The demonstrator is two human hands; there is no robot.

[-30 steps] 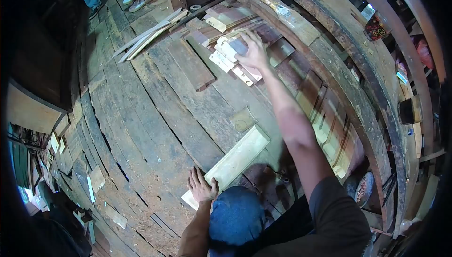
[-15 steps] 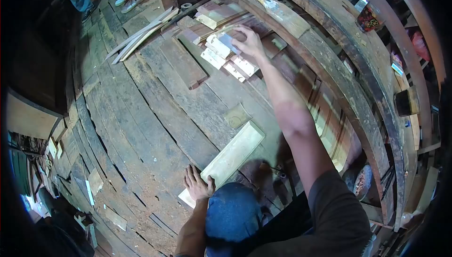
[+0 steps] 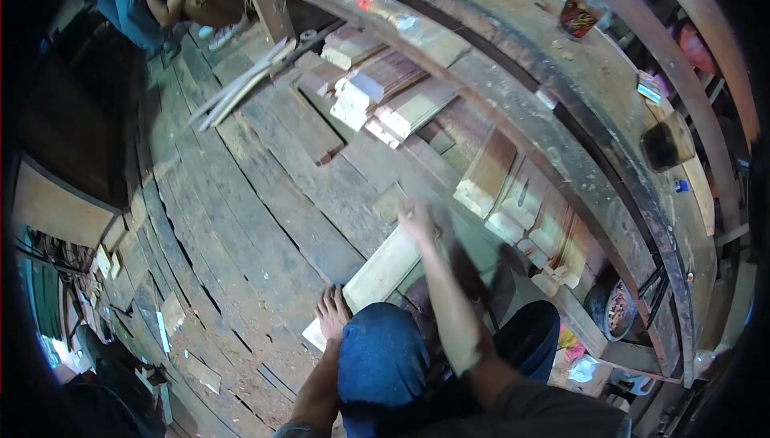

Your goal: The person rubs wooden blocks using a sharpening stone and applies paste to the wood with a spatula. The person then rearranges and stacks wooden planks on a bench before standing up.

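Note:
A pale wooden board (image 3: 377,273) with a bevelled edge lies slantwise on the plank floor before my knees. Flat on its near end is my left hand (image 3: 331,315), fingers stretched out. My right hand (image 3: 416,220) is at the board's far end, and motion smears its fingers, so whether it holds anything is unclear. Close beside it, a small tan square piece (image 3: 388,202) lies on the floor, partly covered by the hand. Farther off is a stack of wooden boards (image 3: 393,77) with pale ends and a bluish patch on one of them.
More stacked boards (image 3: 521,205) lie to the right beneath a long bench (image 3: 449,41), which carries a red-handled brush (image 3: 385,13). A dark plank (image 3: 317,129) and thin strips (image 3: 241,89) lie ahead. Another person (image 3: 172,5) sits at the far left. A bowl (image 3: 616,310) stands at right.
My right hand has come back from the far stack to the far end of the board. My left hand stays on the near end. The view has shifted somewhat.

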